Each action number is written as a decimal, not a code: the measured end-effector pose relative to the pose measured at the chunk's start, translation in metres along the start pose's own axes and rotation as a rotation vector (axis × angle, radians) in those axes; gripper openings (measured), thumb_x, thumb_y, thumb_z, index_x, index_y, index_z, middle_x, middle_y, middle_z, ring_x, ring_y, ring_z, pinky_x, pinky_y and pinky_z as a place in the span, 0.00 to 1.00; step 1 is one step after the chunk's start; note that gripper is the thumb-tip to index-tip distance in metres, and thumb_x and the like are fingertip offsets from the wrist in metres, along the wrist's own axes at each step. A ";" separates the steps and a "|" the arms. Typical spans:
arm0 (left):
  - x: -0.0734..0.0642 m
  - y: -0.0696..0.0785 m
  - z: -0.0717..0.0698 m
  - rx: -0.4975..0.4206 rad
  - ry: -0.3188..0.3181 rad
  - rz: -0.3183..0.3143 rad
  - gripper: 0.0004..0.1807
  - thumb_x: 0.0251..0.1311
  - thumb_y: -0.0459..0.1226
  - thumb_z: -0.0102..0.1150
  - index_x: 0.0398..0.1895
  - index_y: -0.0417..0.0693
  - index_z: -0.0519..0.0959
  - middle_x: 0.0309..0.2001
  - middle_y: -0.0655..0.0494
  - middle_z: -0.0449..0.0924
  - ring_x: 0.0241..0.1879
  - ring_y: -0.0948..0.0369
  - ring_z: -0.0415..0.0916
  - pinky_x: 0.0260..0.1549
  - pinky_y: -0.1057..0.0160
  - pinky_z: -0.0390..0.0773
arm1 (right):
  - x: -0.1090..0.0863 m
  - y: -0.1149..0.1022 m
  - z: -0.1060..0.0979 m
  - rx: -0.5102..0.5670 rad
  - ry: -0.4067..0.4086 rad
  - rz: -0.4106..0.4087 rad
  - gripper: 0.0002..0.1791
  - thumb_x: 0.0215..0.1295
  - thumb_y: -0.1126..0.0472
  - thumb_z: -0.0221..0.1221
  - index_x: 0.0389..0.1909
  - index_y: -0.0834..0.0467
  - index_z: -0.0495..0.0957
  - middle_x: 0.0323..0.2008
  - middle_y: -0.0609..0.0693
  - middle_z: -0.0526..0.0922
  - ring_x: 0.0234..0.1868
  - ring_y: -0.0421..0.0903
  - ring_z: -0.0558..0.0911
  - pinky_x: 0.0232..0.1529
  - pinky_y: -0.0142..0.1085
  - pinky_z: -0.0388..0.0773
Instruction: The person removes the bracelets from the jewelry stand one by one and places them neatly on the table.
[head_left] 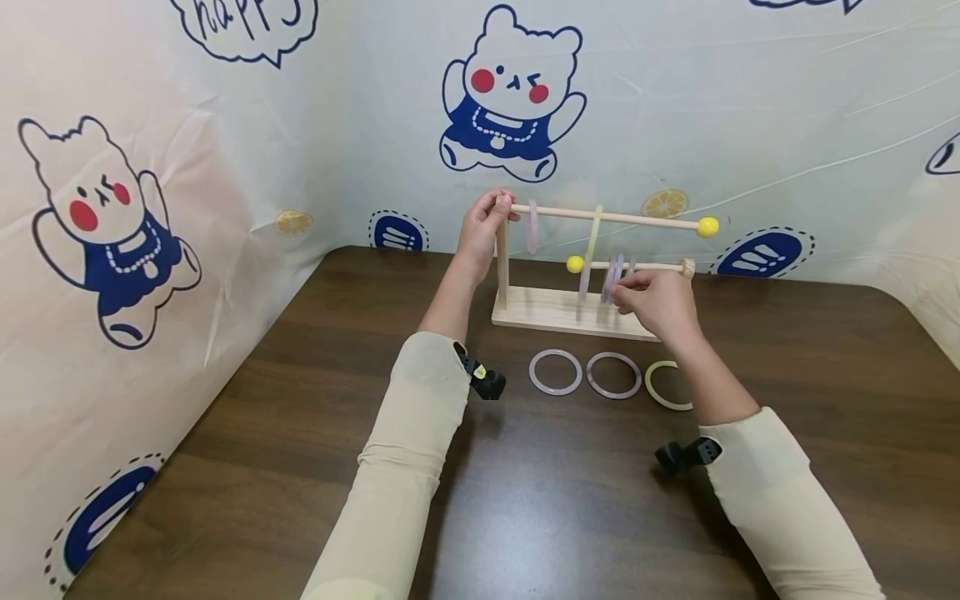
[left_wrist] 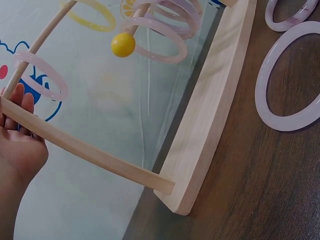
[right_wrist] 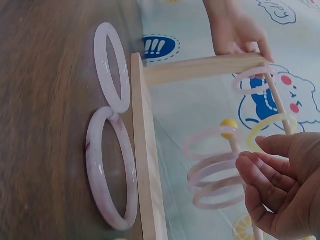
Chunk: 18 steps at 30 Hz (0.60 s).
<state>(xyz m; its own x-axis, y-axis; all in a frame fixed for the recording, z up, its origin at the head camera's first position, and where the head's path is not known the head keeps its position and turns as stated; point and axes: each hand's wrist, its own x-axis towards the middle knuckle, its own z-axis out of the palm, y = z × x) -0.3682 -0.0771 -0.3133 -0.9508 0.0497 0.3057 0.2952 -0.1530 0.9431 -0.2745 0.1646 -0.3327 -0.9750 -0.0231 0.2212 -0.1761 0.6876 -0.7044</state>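
Observation:
A wooden bangle stand (head_left: 540, 307) has a long upper rod and a shorter lower rod, both tipped with yellow balls. My left hand (head_left: 483, 229) grips the top of its left post, thumb in front. A pale pink bangle (head_left: 532, 227) and a yellow bangle (head_left: 594, 235) hang on the upper rod. Several lavender and pink bangles (right_wrist: 212, 172) hang on the lower one. Beside these, my right hand (head_left: 660, 304) has loosely bent fingers, fingertips right at a lavender bangle's edge; in the right wrist view, thumb and forefinger stand slightly apart.
In front of the stand, two lavender bangles (head_left: 555, 372) and a yellow-green bangle (head_left: 660, 385) lie flat on the dark wooden table (head_left: 525, 483). The right forearm partly covers the yellow-green one. A cloth backdrop (head_left: 360, 117) with cartoon bears rises behind the table and to its left.

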 end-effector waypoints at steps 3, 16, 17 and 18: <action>0.000 0.000 0.000 0.003 -0.003 0.005 0.08 0.68 0.40 0.47 0.41 0.46 0.74 0.35 0.59 0.74 0.39 0.60 0.72 0.49 0.64 0.63 | 0.001 -0.004 0.002 0.026 -0.007 0.012 0.13 0.61 0.59 0.59 0.38 0.66 0.82 0.29 0.59 0.84 0.28 0.48 0.84 0.27 0.34 0.70; 0.000 0.000 0.000 -0.012 -0.001 0.001 0.11 0.68 0.38 0.47 0.44 0.39 0.72 0.37 0.58 0.73 0.39 0.60 0.72 0.50 0.64 0.63 | 0.013 -0.012 0.005 0.137 0.067 -0.022 0.14 0.59 0.57 0.62 0.38 0.65 0.82 0.31 0.57 0.84 0.26 0.43 0.81 0.25 0.29 0.72; 0.000 0.000 0.000 -0.015 -0.001 0.002 0.10 0.68 0.38 0.47 0.43 0.40 0.72 0.36 0.58 0.73 0.39 0.60 0.72 0.50 0.64 0.63 | 0.014 -0.013 0.004 0.142 0.072 -0.027 0.14 0.59 0.57 0.62 0.38 0.65 0.82 0.32 0.58 0.84 0.27 0.45 0.82 0.25 0.29 0.71; 0.000 0.000 0.000 -0.013 -0.001 0.005 0.10 0.68 0.38 0.47 0.43 0.40 0.72 0.36 0.58 0.73 0.39 0.60 0.72 0.50 0.65 0.63 | 0.015 -0.014 0.004 0.145 0.078 -0.032 0.14 0.59 0.57 0.62 0.39 0.64 0.82 0.32 0.58 0.84 0.28 0.47 0.82 0.25 0.29 0.72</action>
<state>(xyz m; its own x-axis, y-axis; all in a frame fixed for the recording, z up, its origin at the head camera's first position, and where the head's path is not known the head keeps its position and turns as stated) -0.3680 -0.0773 -0.3129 -0.9491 0.0500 0.3109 0.2990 -0.1663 0.9396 -0.2871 0.1517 -0.3229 -0.9560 0.0172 0.2929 -0.2301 0.5755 -0.7848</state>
